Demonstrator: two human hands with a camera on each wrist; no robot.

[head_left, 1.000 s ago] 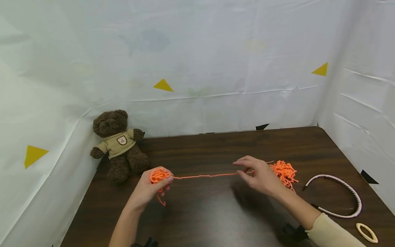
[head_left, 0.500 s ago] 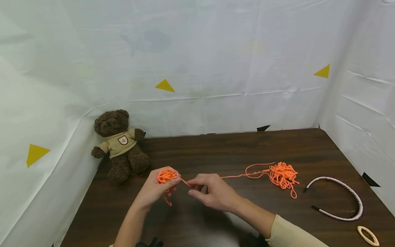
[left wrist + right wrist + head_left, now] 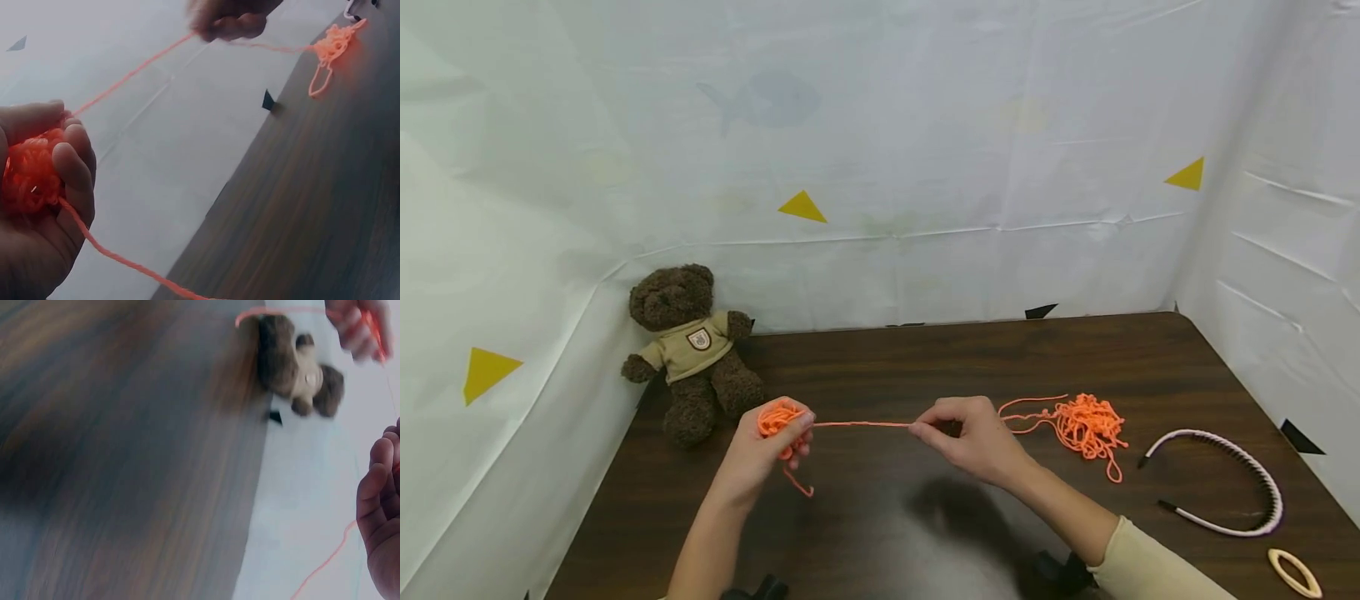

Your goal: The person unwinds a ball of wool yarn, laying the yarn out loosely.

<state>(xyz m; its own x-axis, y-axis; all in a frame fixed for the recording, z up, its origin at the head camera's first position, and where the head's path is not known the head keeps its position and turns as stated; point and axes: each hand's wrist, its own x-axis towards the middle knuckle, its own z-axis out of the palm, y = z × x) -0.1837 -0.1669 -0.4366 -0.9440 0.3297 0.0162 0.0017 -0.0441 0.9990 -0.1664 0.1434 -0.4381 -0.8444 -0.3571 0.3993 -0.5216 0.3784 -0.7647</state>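
My left hand (image 3: 760, 458) grips a bundle of orange yarn (image 3: 777, 418), its fingers and thumb curled round it. A loose tail hangs below that hand. In the left wrist view the yarn bundle (image 3: 31, 169) fills the palm. Between thumb and fingers, my right hand (image 3: 981, 442) pinches a taut yarn strand (image 3: 861, 424) that runs across from the left hand. Past the right hand the yarn continues to a tangled orange pile (image 3: 1088, 427) on the table. Only part of the right hand (image 3: 382, 519) shows in the right wrist view.
A brown teddy bear (image 3: 688, 354) in a beige shirt leans at the table's back left. On the right lie a white headband (image 3: 1262, 479) and a pale oval ring (image 3: 1294, 573). White sheeting (image 3: 910, 125) rises behind the dark wooden table (image 3: 880, 367).
The right hand came left from near the pile to the left hand, then drew back right, pinching the strand. The left hand shifted slightly right, then back left with the yarn.
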